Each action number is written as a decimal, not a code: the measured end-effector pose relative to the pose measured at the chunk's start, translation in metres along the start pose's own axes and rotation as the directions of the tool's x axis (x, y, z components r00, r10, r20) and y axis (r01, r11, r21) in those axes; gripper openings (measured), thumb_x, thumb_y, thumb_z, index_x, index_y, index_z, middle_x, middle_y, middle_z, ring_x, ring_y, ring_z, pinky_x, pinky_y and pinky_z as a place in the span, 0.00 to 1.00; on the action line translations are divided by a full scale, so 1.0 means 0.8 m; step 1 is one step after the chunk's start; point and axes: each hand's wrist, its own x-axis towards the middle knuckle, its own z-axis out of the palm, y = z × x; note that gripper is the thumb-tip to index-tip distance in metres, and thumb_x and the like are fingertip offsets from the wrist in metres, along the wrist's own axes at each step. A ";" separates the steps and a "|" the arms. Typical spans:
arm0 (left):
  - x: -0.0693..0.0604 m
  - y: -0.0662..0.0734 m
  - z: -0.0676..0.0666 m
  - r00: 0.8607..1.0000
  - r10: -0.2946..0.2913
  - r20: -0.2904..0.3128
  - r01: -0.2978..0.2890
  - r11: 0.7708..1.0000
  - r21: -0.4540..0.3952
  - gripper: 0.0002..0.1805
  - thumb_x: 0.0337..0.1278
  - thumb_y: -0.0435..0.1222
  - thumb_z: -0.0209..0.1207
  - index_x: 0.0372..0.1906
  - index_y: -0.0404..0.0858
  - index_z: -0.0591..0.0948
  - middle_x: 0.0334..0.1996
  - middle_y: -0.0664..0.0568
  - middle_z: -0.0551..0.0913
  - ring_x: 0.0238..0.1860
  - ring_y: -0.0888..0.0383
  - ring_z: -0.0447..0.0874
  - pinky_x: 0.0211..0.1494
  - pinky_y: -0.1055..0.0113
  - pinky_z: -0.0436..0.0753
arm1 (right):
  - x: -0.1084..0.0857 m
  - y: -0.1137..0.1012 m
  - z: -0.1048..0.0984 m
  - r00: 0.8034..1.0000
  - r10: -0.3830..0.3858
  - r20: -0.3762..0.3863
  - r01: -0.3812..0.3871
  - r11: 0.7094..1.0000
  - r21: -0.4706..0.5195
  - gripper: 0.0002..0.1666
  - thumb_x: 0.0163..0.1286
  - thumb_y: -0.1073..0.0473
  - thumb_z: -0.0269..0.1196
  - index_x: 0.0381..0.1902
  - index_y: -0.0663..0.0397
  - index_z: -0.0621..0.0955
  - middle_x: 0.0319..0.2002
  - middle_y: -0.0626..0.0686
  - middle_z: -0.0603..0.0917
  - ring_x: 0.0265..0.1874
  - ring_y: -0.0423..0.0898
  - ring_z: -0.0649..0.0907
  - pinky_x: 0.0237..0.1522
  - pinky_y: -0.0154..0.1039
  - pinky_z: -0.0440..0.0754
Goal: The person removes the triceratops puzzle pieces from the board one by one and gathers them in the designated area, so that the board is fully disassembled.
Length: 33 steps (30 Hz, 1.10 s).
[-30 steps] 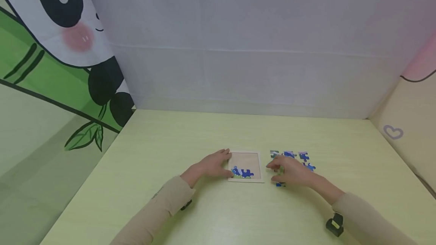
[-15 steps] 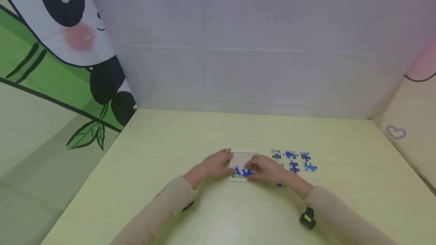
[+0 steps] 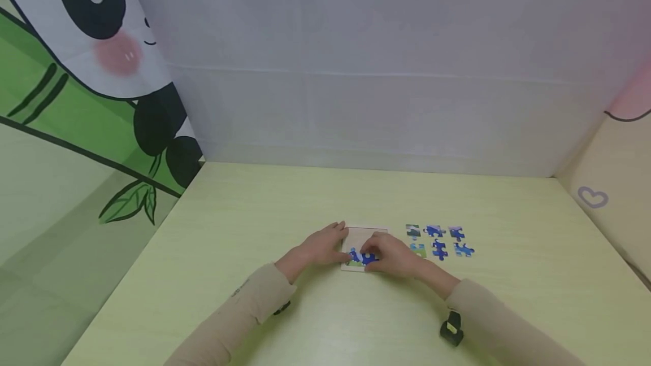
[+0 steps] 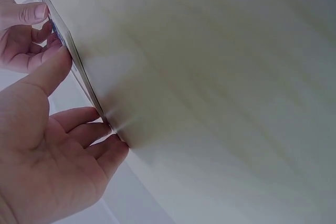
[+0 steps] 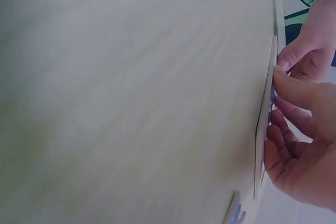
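A shallow wooden puzzle tray (image 3: 362, 237) lies on the table between my hands, blue and green jigsaw pieces (image 3: 354, 261) along its near side. My left hand (image 3: 319, 246) rests at the tray's left side. Its thumb lies over the left rim, and relaxed fingertips touch the edge near the far corner. My right hand (image 3: 395, 256) is over the near right part of the tray, thumb and fingertips pinching a blue puzzle piece (image 3: 368, 258) there. In the right wrist view my right hand (image 5: 302, 135) has bent fingers at the tray (image 5: 266, 98), partly hiding the piece.
Right of the tray lie several loose puzzle pieces (image 3: 439, 249) in rough rows. One puzzle piece (image 5: 234, 211) lies close to the tray in the right wrist view. A pale cloth wall (image 3: 376, 117) stands behind the table (image 3: 305, 196), with printed cloths at both sides.
My right hand has moved left from the loose pieces onto the tray, then slightly farther left to the blue piece. The left hand has stayed at the tray's left side.
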 end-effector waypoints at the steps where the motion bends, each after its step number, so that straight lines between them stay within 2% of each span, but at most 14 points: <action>1: 0.000 0.000 0.000 1.000 0.001 -0.002 0.000 1.000 0.001 0.36 0.55 0.49 0.58 0.63 0.33 0.64 0.67 0.38 0.56 0.67 0.45 0.53 0.67 0.52 0.60 | 0.001 0.000 0.000 1.000 0.018 0.000 -0.018 1.000 0.004 0.16 0.52 0.59 0.69 0.40 0.57 0.81 0.35 0.47 0.79 0.35 0.40 0.76 0.41 0.36 0.77; 7: -0.001 0.000 0.000 1.000 -0.009 -0.004 0.009 1.000 -0.009 0.37 0.54 0.48 0.58 0.64 0.32 0.63 0.67 0.38 0.56 0.68 0.45 0.53 0.67 0.53 0.59 | 0.005 -0.002 0.001 0.994 0.111 0.003 -0.111 0.993 0.037 0.17 0.49 0.60 0.71 0.38 0.57 0.81 0.33 0.46 0.79 0.33 0.39 0.75 0.40 0.36 0.76; 13: -0.001 0.002 -0.001 1.000 -0.006 -0.006 0.006 1.000 -0.015 0.36 0.54 0.48 0.59 0.63 0.32 0.65 0.67 0.38 0.57 0.67 0.44 0.54 0.67 0.52 0.60 | 0.009 -0.004 0.001 0.988 0.155 0.020 -0.156 0.985 0.072 0.17 0.46 0.62 0.72 0.35 0.56 0.79 0.30 0.46 0.78 0.30 0.41 0.74 0.36 0.35 0.75; 18: 0.000 0.003 -0.001 1.000 -0.012 -0.006 0.012 1.000 -0.003 0.34 0.54 0.47 0.59 0.61 0.33 0.67 0.67 0.38 0.57 0.67 0.45 0.54 0.66 0.53 0.60 | 0.010 -0.003 0.003 0.983 0.183 0.021 -0.184 0.977 0.109 0.15 0.47 0.63 0.71 0.33 0.55 0.79 0.28 0.45 0.77 0.29 0.41 0.73 0.35 0.34 0.74; 23: 0.000 0.004 -0.001 1.000 -0.010 -0.004 0.010 1.000 0.002 0.35 0.53 0.47 0.60 0.62 0.32 0.66 0.66 0.38 0.58 0.67 0.44 0.54 0.66 0.53 0.61 | 0.010 -0.001 0.001 0.992 0.129 0.014 -0.130 0.985 0.112 0.14 0.48 0.66 0.70 0.34 0.57 0.80 0.28 0.46 0.78 0.29 0.41 0.74 0.33 0.32 0.75; 29: 0.000 0.005 -0.002 1.000 -0.016 0.005 0.016 1.000 0.026 0.36 0.54 0.48 0.59 0.64 0.32 0.64 0.67 0.38 0.58 0.67 0.44 0.54 0.66 0.53 0.61 | 0.007 0.002 -0.008 0.998 0.019 0.059 -0.022 0.998 0.052 0.18 0.48 0.65 0.70 0.39 0.61 0.81 0.35 0.48 0.81 0.33 0.40 0.77 0.37 0.32 0.77; 33: 0.000 0.005 -0.003 1.000 -0.020 0.014 0.020 1.000 0.024 0.37 0.53 0.48 0.60 0.64 0.33 0.63 0.67 0.40 0.57 0.68 0.45 0.53 0.67 0.54 0.60 | 0.006 0.004 -0.012 0.996 -0.033 0.086 0.031 0.999 0.026 0.18 0.49 0.64 0.69 0.41 0.62 0.82 0.35 0.48 0.81 0.33 0.39 0.77 0.36 0.30 0.77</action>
